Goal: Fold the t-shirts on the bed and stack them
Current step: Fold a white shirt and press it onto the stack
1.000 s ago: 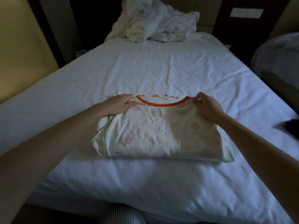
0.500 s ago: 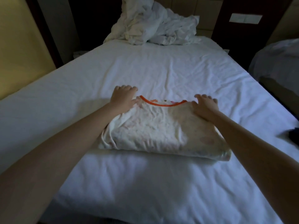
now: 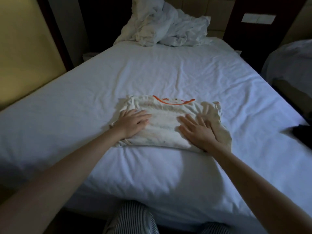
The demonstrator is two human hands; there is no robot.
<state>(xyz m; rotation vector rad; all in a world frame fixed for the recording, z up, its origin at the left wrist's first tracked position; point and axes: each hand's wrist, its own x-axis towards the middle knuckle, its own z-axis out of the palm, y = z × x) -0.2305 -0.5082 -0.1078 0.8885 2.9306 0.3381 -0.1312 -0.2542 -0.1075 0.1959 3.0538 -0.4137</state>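
Observation:
A folded cream t-shirt (image 3: 166, 121) with an orange neckline lies on the white bed (image 3: 168, 73), neckline at its far edge. My left hand (image 3: 132, 123) lies flat on its left part with fingers straight. My right hand (image 3: 196, 130) presses flat on its right part, fingers spread and pointing away from me. Neither hand grips the cloth.
A crumpled heap of white bedding (image 3: 165, 26) sits at the head of the bed. A dark item (image 3: 303, 134) lies at the bed's right edge. A second bed (image 3: 290, 65) stands to the right. A yellow wall (image 3: 22, 41) runs along the left.
Both hands let go of the shirt's top corners, drew back toward me and now lie flat on its middle.

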